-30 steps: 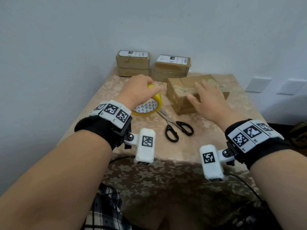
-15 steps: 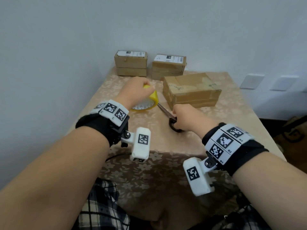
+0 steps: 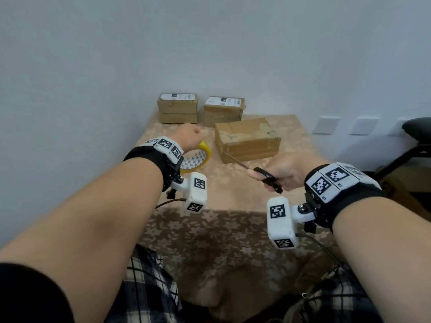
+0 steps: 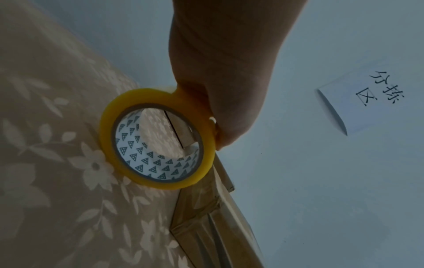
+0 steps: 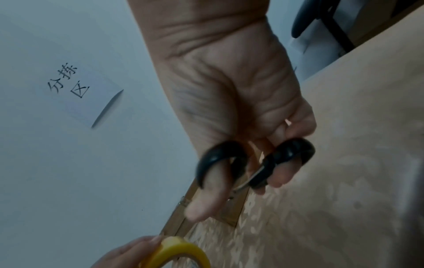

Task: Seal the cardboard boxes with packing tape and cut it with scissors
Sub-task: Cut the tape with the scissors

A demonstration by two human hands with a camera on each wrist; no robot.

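Half a second ago the right hand [image 3: 283, 176] was down on the surface [image 3: 233, 194] closing on the scissors [image 3: 254, 172]; now it has lifted them clear, thumb and fingers through the black loops, blades together and pointing left toward the near corner of the large box [image 3: 247, 139]. The left hand [image 3: 190, 138] still grips the yellow tape roll [image 3: 197, 158] by its top edge, fingers curled over the rim, the roll standing on edge on the surface, just left of that box.

The left wrist view shows the roll's inner core printed with small triangles and, on the wall, a paper sign [image 4: 364, 107] with handwritten characters, which the head view does not show. The right wrist view shows the thumb [image 5: 206, 199] pushed through one loop.

Two smaller boxes, one [image 3: 178, 108] left of the other [image 3: 224, 110], sit closed against the wall; their contents are hidden.
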